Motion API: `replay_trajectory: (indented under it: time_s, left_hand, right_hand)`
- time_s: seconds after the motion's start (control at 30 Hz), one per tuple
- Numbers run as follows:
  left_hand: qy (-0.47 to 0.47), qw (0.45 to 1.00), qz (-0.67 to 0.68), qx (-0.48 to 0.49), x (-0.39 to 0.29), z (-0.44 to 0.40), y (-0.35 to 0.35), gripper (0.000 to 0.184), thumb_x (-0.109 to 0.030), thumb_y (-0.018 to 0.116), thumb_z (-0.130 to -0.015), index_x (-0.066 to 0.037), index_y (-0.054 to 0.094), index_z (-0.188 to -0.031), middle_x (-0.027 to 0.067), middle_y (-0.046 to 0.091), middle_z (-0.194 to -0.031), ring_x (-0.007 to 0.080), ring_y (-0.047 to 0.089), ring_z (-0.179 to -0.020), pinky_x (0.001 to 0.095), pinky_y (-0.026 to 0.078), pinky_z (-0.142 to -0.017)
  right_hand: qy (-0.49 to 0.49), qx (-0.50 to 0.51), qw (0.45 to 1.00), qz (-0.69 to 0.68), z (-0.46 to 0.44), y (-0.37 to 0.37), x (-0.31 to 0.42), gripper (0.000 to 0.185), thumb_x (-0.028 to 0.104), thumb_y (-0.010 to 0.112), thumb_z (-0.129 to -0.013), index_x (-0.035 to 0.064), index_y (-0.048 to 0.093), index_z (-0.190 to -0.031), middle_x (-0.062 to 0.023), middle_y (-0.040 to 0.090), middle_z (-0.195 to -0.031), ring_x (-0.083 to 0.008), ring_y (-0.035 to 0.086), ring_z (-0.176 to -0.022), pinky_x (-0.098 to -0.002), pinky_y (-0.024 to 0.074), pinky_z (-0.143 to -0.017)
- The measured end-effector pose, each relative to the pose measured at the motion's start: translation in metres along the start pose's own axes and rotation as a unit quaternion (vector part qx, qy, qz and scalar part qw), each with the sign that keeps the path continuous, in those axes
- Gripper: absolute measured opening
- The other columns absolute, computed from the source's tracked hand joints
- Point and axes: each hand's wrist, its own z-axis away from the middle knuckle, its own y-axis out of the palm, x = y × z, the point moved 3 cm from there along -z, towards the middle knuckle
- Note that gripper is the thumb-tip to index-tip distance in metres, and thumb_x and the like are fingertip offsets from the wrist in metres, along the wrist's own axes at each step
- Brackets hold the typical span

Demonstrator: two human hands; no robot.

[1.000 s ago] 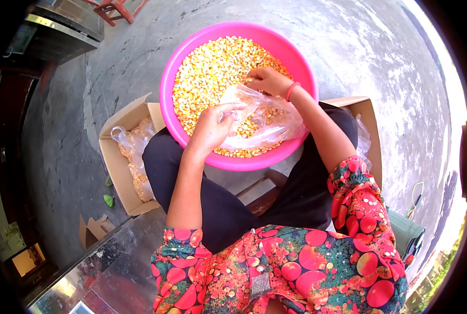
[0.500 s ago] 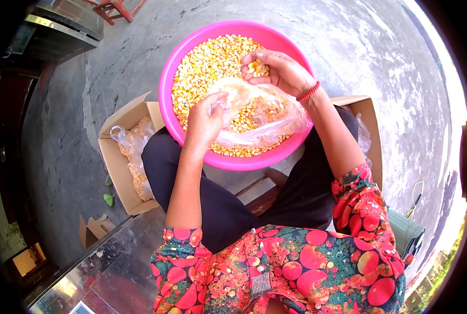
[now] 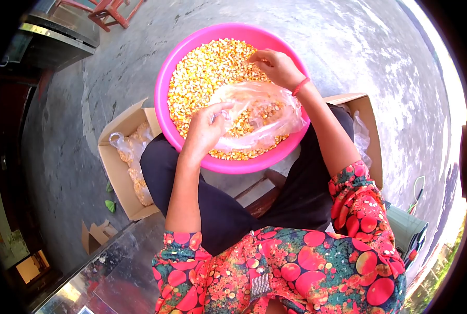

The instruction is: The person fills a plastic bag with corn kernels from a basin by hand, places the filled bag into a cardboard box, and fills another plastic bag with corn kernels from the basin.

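Observation:
A pink basin (image 3: 163,78) full of yellow and white corn kernels (image 3: 204,68) sits at my knees. A clear plastic bag (image 3: 275,123) lies on the kernels at the near right side of the basin, with some kernels showing in or through it. The bag's edge is pinched in my left hand (image 3: 206,125). Over the kernels at the basin's far right is my right hand (image 3: 278,68), back of the hand up, fingers curled downward. Whatever lies under those fingers is hidden. A red band circles the right wrist.
An open cardboard box (image 3: 113,157) at my left holds clear bags of kernels (image 3: 139,180). Another cardboard box (image 3: 372,125) with plastic bags stands at my right. A dark glossy surface (image 3: 123,267) is at the near left, a red stool (image 3: 110,13) at the far left.
My right hand, palm showing with kernels in it before, has turned over, and its fingers now point down. My left hand still pinches the bag. The view has shifted slightly.

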Motion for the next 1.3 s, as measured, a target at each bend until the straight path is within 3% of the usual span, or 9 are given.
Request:
replay_trajectory:
  time_s: [0.03, 0.33, 0.57, 0.73, 0.93, 1.03, 1.13, 1.2, 1.3]
  left_hand:
    - [0.064, 0.998, 0.006, -0.015, 0.003, -0.001, 0.002, 0.034, 0.003, 0.045, -0.082, -0.002, 0.065, -0.109, 0.0063, 0.066, -0.098, 0.0104, 0.059, -0.088, 0.0251, 0.046, -0.08]
    - [0.052, 0.998, -0.006, -0.026, 0.007, 0.001, 0.003, 0.03, 0.001, 0.047, -0.084, -0.004, 0.066, -0.107, 0.0082, 0.067, -0.091, 0.0121, 0.06, -0.076, 0.0271, 0.048, -0.071]
    - [0.128, 0.977, -0.15, -0.086, 0.007, 0.0, 0.001, 0.026, -0.002, 0.053, -0.081, -0.005, 0.067, -0.103, 0.0185, 0.065, -0.084, 0.0222, 0.064, -0.074, 0.0315, 0.048, -0.07]
    - [0.117, 0.975, -0.165, -0.098, 0.009, -0.001, 0.002, 0.026, -0.003, 0.053, -0.08, -0.005, 0.067, -0.101, 0.0201, 0.066, -0.093, 0.0303, 0.065, -0.085, 0.0368, 0.049, -0.078]
    - [0.109, 0.972, -0.187, -0.094, 0.012, -0.005, 0.004, 0.025, -0.005, 0.055, -0.079, -0.006, 0.067, -0.1, 0.0192, 0.066, -0.091, 0.033, 0.064, -0.087, 0.0395, 0.049, -0.079]
    - [0.096, 0.972, -0.187, -0.104, 0.013, -0.004, 0.007, 0.022, -0.01, 0.056, -0.081, -0.007, 0.067, -0.099, 0.0207, 0.064, -0.087, 0.0353, 0.063, -0.085, 0.042, 0.049, -0.076]
    - [0.083, 0.964, -0.239, -0.079, 0.012, -0.007, 0.007, 0.022, -0.013, 0.054, -0.08, -0.014, 0.067, -0.096, 0.0175, 0.065, -0.084, 0.0341, 0.063, -0.082, 0.0449, 0.049, -0.071]
    - [0.172, 0.964, -0.176, -0.097, 0.005, 0.004, 0.004, 0.016, -0.015, 0.054, -0.08, -0.01, 0.065, -0.091, 0.0133, 0.064, -0.077, 0.031, 0.063, -0.074, 0.0426, 0.049, -0.065]
    - [0.285, 0.897, 0.337, -0.042, 0.037, 0.009, 0.015, 0.018, -0.022, 0.056, -0.085, -0.01, 0.063, -0.096, 0.0102, 0.058, -0.085, 0.018, 0.058, -0.088, 0.0345, 0.047, -0.071]
  right_hand:
    - [0.014, -0.015, 0.996, 0.09, -0.002, 0.003, -0.012, 0.02, 0.019, 0.053, -0.086, 0.0104, 0.064, -0.1, -0.0153, 0.063, -0.095, -0.0334, 0.062, -0.087, -0.0426, 0.05, -0.077]
    - [0.044, 0.173, 0.98, 0.093, 0.01, 0.056, -0.014, 0.031, 0.032, 0.057, -0.083, 0.0092, 0.063, -0.104, -0.0202, 0.064, -0.094, -0.037, 0.061, -0.089, -0.0445, 0.047, -0.081]
    - [0.219, 0.17, 0.922, -0.271, 0.005, 0.045, -0.025, 0.016, 0.023, 0.055, -0.092, 0.0092, 0.063, -0.094, 0.005, 0.052, -0.068, -0.0025, 0.042, -0.054, -0.0191, 0.0324, -0.047]
    - [0.193, 0.144, 0.868, -0.433, 0.007, 0.01, 0.02, 0.016, 0.022, 0.051, -0.095, 0.0089, 0.06, -0.097, 0.0055, 0.051, -0.069, -0.0013, 0.042, -0.052, -0.0161, 0.0312, -0.045]
    - [0.057, 0.339, 0.883, -0.319, 0.037, 0.001, 0.082, 0.011, 0.007, 0.057, -0.086, 0.0061, 0.063, -0.096, 0.0002, 0.061, -0.083, -0.0077, 0.057, -0.068, -0.0213, 0.0471, -0.058]
    - [-0.21, 0.273, 0.931, -0.118, 0.047, 0.001, 0.1, 0.026, 0.001, 0.067, -0.07, 0.0096, 0.07, -0.094, -0.0116, 0.065, -0.101, -0.026, 0.061, -0.094, -0.0361, 0.0472, -0.087]
    - [-0.252, 0.191, 0.945, -0.089, 0.044, -0.006, 0.132, 0.018, 0.005, 0.07, -0.068, 0.0069, 0.069, -0.086, -0.0087, 0.064, -0.088, -0.0269, 0.06, -0.083, -0.036, 0.0478, -0.076]
    - [-0.276, 0.151, 0.942, -0.116, 0.046, -0.009, 0.165, 0.016, 0.006, 0.069, -0.066, 0.0073, 0.068, -0.083, -0.0067, 0.062, -0.084, -0.0254, 0.058, -0.079, -0.0355, 0.0458, -0.07]
    - [-0.346, 0.146, 0.914, -0.152, 0.056, 0.011, 0.199, 0.02, 0.009, 0.069, -0.069, 0.0081, 0.069, -0.089, -0.0063, 0.06, -0.088, -0.0244, 0.056, -0.083, -0.0364, 0.0428, -0.074]
